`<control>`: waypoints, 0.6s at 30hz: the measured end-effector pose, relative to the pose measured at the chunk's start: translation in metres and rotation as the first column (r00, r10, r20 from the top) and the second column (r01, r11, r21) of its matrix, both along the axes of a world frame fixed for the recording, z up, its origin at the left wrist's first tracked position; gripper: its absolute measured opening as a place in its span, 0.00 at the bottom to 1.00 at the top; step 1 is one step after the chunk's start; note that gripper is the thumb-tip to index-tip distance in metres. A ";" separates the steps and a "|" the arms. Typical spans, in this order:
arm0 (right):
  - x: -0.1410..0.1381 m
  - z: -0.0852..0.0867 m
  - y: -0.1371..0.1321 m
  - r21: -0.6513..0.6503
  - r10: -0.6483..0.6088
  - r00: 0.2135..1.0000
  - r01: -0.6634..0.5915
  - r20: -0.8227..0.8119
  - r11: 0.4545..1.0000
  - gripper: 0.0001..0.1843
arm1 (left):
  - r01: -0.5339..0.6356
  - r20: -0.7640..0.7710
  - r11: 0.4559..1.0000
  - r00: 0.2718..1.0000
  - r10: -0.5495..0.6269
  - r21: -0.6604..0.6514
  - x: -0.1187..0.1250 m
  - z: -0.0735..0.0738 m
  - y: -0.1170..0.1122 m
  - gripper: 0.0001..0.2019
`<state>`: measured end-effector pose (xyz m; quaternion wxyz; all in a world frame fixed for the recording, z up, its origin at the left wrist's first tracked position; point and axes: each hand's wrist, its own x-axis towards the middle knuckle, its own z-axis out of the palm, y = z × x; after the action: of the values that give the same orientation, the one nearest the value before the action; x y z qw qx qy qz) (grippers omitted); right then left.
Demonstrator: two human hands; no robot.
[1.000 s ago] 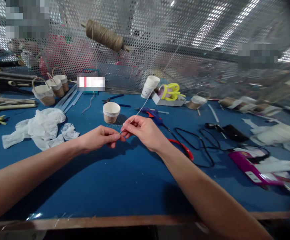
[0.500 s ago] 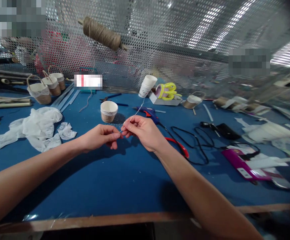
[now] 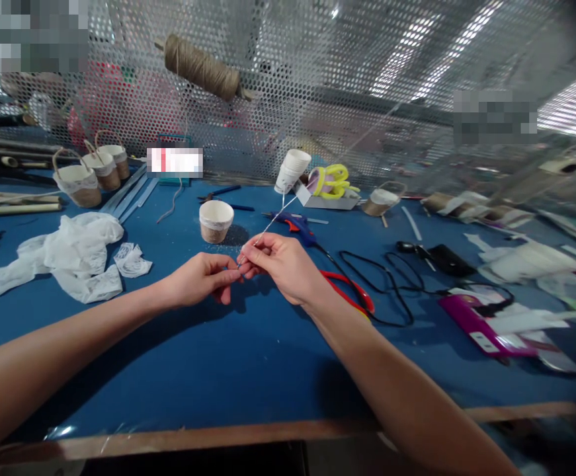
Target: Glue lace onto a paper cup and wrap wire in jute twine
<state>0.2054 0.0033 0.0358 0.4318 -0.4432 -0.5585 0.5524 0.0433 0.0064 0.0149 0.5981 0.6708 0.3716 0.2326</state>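
As the thin, whitish twisted strand looks light and pliable, left hand and right hand aptly pinch its near end.

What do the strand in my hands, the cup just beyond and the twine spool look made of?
The strand is probably pale cord, from its twisted look, but too thin to confirm. The cup could be paper: smooth white inside, matte brown outside with lacy trim. The twine spool is likely jute: dull, brown, wound strands.
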 end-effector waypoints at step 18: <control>0.002 0.005 -0.007 -0.029 -0.038 0.999 0.038 -0.005 0.999 0.10 | 0.104 0.096 0.993 0.990 -0.099 -0.049 -0.009 -0.003 0.003 0.12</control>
<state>0.2077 -0.0034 0.0410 0.4373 -0.4583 -0.5409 0.5533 0.0346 0.0090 0.0120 0.6438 0.6608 0.3149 0.2227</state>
